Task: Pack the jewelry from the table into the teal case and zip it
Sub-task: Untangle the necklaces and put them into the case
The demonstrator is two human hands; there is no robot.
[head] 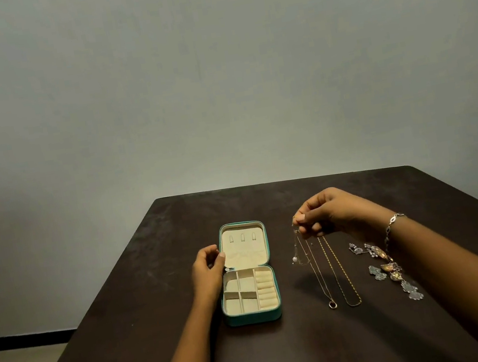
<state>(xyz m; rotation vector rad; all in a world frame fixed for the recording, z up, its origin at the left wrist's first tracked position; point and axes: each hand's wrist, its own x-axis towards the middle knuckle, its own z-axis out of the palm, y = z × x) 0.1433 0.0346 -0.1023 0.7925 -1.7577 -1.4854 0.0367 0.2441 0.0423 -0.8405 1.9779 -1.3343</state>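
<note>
The teal case (253,317) lies open on the dark table, its cream lid flat at the back and its divided tray in front. My left hand (208,268) rests at the case's left edge by the hinge, fingers loosely curled, thumb touching the lid. My right hand (327,213) pinches the top of a thin pearl necklace (295,258), which hangs lifted above the table. Two other chains lie on the table below it: a pendant chain (322,280) and a gold chain (343,277). Several ornate earrings (386,267) lie to the right.
The dark brown table (161,334) ends close behind the case, with a plain grey wall beyond. The floor shows at the lower left. A bracelet (393,223) sits on my right wrist.
</note>
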